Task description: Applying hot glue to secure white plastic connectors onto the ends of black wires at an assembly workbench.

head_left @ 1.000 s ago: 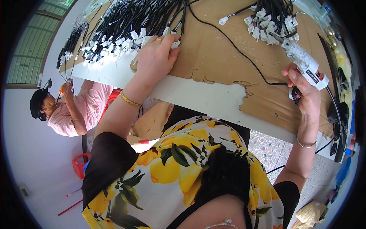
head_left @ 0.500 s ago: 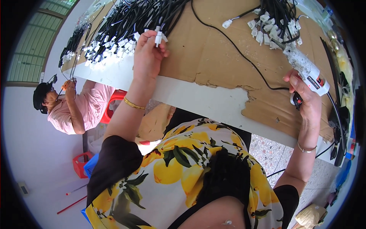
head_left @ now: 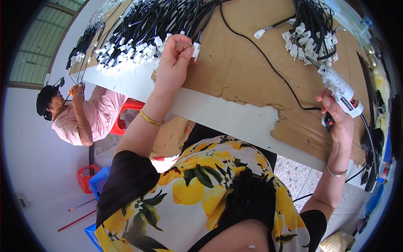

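Observation:
My left hand [head_left: 174,63] is closed in a pinch on a white plug connector [head_left: 196,51] with a dark cable at its far end, held over the cardboard. Just beyond lies a big heap of black cables [head_left: 147,23] with many white connectors [head_left: 140,51] at their near ends. On the right, my right hand [head_left: 341,117] grips a white hot glue gun [head_left: 345,98], its fingers wrapped round the handle. The gun's glue-smeared nozzle points away to the left, close to a second bunch of black cables [head_left: 315,19] with white connectors [head_left: 300,40].
Brown cardboard [head_left: 239,71] with a torn near edge covers a white table [head_left: 235,115]. A thin black cord [head_left: 273,65] crosses it to the gun area. At the left a co-worker in a pink top [head_left: 98,113] handles cables beside a red stool [head_left: 128,113]. A blue basket [head_left: 100,181] stands below.
My left hand has moved right and slightly nearer, carrying the connector away from the heap. My right hand still holds the glue gun in much the same place. The view has shifted slightly.

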A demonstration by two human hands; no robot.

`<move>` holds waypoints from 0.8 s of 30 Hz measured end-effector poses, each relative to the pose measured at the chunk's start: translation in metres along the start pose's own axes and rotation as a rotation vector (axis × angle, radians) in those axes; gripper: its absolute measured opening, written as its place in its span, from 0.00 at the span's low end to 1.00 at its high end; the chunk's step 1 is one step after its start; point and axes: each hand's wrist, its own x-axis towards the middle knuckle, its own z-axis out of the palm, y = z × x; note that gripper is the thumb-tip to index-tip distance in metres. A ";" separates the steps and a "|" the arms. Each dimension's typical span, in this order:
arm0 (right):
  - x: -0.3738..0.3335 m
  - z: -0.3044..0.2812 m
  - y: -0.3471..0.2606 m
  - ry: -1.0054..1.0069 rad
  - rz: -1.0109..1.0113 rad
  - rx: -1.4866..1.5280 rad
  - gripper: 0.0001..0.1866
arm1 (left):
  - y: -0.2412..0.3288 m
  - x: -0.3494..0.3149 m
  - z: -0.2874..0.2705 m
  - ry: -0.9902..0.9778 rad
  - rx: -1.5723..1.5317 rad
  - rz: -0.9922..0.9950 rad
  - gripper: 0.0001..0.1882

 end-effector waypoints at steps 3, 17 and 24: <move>0.000 0.000 0.000 0.007 0.010 -0.003 0.12 | 0.001 0.002 -0.006 0.003 0.288 -0.005 0.09; 0.001 0.001 -0.001 0.013 0.007 -0.010 0.11 | 0.008 0.017 0.014 -0.261 1.006 0.730 0.09; 0.000 0.001 -0.006 0.022 -0.007 -0.006 0.11 | 0.011 0.038 0.013 -0.475 1.111 0.715 0.10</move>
